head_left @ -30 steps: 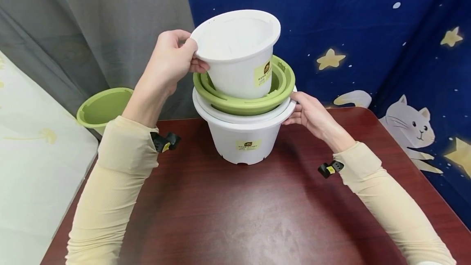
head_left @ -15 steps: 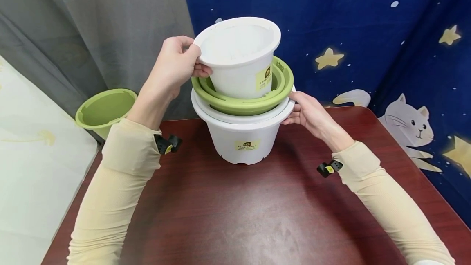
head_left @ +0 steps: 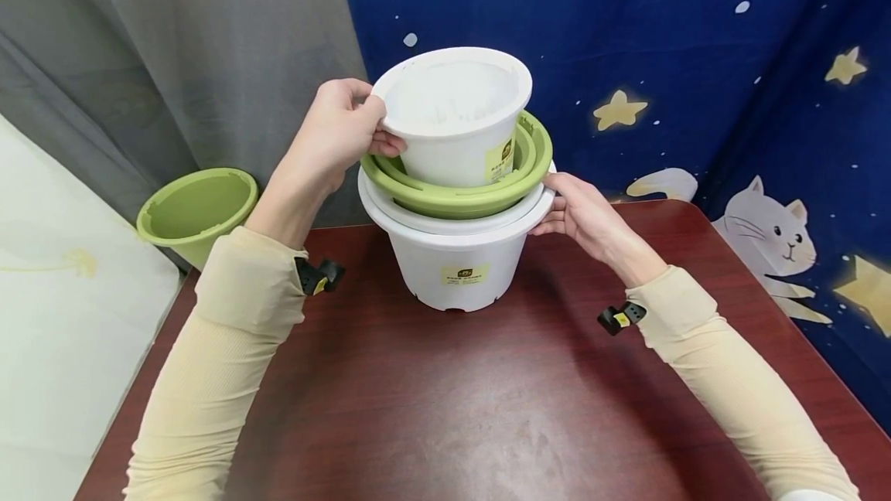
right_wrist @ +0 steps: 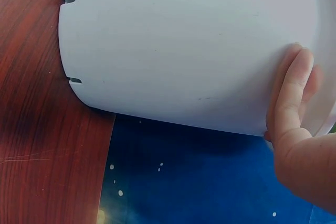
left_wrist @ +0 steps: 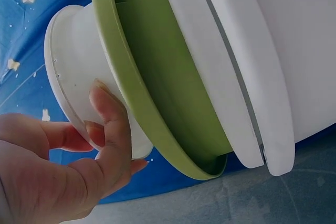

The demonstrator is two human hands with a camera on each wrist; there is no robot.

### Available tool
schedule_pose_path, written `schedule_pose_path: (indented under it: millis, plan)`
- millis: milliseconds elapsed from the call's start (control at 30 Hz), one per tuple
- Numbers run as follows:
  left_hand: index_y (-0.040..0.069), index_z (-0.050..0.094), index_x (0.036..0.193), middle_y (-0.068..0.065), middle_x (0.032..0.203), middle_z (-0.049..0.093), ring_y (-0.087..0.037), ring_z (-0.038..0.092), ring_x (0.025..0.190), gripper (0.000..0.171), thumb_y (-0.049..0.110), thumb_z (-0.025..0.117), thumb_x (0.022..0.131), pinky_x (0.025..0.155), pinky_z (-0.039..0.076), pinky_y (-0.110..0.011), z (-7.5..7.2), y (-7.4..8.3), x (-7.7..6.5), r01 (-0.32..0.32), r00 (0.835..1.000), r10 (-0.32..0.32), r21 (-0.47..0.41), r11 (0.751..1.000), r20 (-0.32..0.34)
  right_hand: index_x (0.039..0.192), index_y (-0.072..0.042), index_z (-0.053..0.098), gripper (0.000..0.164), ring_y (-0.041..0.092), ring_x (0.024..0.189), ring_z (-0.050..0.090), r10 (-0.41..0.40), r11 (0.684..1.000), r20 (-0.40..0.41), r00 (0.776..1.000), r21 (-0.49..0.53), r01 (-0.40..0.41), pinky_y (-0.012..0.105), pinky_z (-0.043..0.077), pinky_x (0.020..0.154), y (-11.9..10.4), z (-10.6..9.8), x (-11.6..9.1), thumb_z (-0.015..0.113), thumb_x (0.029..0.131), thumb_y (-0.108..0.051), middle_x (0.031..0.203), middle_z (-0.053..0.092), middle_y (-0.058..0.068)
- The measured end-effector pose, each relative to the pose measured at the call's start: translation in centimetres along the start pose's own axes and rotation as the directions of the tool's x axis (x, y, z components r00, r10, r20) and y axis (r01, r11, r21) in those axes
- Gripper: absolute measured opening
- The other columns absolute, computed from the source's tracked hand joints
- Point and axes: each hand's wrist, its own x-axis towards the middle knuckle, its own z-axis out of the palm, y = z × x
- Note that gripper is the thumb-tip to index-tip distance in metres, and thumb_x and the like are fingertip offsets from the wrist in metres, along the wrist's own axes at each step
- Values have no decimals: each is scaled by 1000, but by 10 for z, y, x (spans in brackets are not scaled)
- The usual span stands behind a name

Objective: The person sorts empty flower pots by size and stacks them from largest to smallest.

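Observation:
My left hand (head_left: 341,126) pinches the rim of a small white plastic flowerpot (head_left: 445,153), thumb above and fingers below. That pot sits partly inside the nested green flowerpots (head_left: 459,203), tilted a little. The green ones rest in the large white flowerpot (head_left: 455,269), which has a second white rim just inside its own and a yellow label in front. At its right side, my right hand (head_left: 585,215) holds the large pot's rim. In the right wrist view, the fingers (right_wrist: 294,85) lie against the white wall under the rim.
The stack stands on a dark red wooden table (head_left: 445,377) close to its back edge. Another green pot (head_left: 198,211) stands at the left, beyond the table corner. Grey and blue curtains (head_left: 571,45) hang behind.
My left hand has lowered the small white flowerpot deeper into the green ones and slightly right. The right hand keeps its place on the large pot's rim.

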Motion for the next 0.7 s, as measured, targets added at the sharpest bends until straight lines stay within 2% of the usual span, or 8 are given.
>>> schedule_pose_path:
  millis: [267, 500, 700]
  plan:
    - [-16, 50, 117, -11, 74, 66, -13, 69, 60, 31, 0, 31, 97, 66, 59, -25, 2, -1, 1, 34, 999, -35, 37, 999, 29, 119, -2, 48, 22, 17, 70, 70, 1, 1000, -1, 1000, 7, -1, 31, 59, 68, 0, 0, -2, 42, 108, -20, 84, 71, 6]
    - [-15, 50, 112, -13, 75, 66, -14, 70, 61, 27, -1, 32, 97, 66, 59, -25, 3, -2, 2, 44, 998, -46, 50, 998, 38, 119, -1, 47, 23, 17, 70, 70, -3, 1000, 0, 1000, -1, 3, 31, 59, 68, 0, 0, -2, 42, 108, -21, 84, 71, 6]
    - [-16, 49, 120, -16, 79, 65, -13, 69, 61, 32, 0, 31, 98, 65, 58, -24, 3, -3, 2, 77, 995, -81, 73, 994, 53, 119, -2, 47, 23, 17, 71, 70, 2, 1000, 0, 1000, -11, -2, 31, 59, 69, 0, 1, -2, 42, 107, -21, 84, 71, 6]
